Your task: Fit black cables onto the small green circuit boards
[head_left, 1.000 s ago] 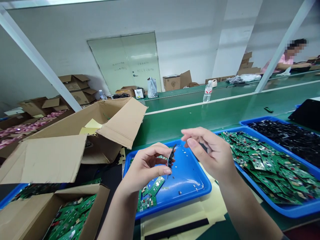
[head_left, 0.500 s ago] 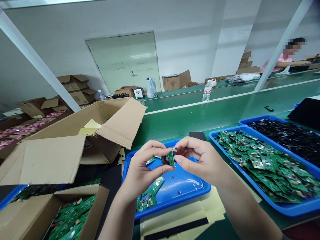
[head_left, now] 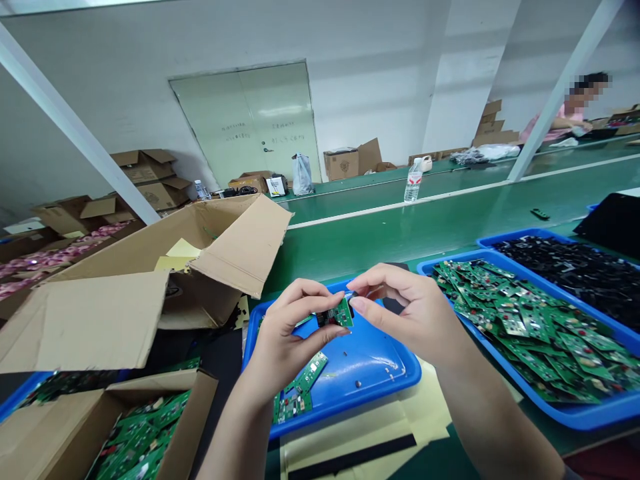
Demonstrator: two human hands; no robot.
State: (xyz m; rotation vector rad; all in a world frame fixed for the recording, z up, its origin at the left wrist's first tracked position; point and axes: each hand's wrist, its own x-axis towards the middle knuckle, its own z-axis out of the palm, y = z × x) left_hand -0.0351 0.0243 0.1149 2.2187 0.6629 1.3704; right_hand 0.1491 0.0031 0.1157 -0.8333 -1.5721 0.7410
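Left hand (head_left: 280, 337) is gripping a small rectangular green circuit board (head_left: 345, 312) between thumb and fingers, holding it up over the blue plastic tray (head_left: 370, 357), nearer its far edge. Right hand (head_left: 413, 308) is pinching a small dark piece (head_left: 353, 297) between thumb and index fingertip, right at the board's upper edge; can't tell if the piece is attached or loose. Status: this board is looking part-way handled, my judgement, since both hands are working at it. A few loose green boards (head_left: 313, 373) are lying toward the tray's near left corner, nobody touching them; the hands are hiding some of the far side. Small dark crumbs (head_left: 359, 384) are sitting toward its near edge. Right of it, a deep pile of green boards (head_left: 520, 327) is filling a larger blue tray (head_left: 575, 419), and more boards (head_left: 145, 433) are filling an open brown cardboard box (head_left: 203, 407) at lower left. Can't tell which piles are finished and which are waiting, so the overall count is staying unknown.
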